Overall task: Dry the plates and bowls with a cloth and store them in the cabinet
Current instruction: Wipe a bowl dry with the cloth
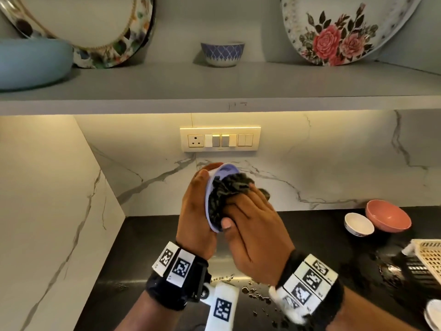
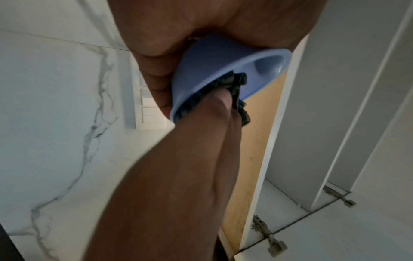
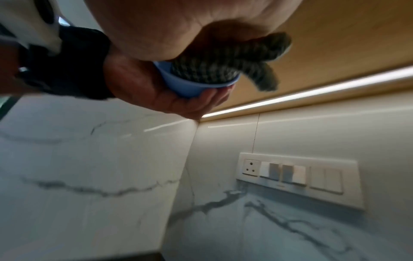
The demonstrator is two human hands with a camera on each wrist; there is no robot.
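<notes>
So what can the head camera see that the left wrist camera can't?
Only the head view shows the shelf with its patterned bowl, the pink bowl and white bowl on the black counter, and the wrist bands. Only the left wrist view shows the cabinet hinges. Both show the left hand holding the blue bowl while the right hand presses the dark cloth inside.

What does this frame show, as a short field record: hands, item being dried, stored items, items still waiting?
left hand: cups the small blue bowl from outside, held on its side
right hand: presses the dark checked cloth into the bowl
on shelf: patterned blue bowl, rose plate, second decorated plate, pale blue dish
on counter: pink bowl, white bowl
counter: black, water droplets near the wrists
</notes>
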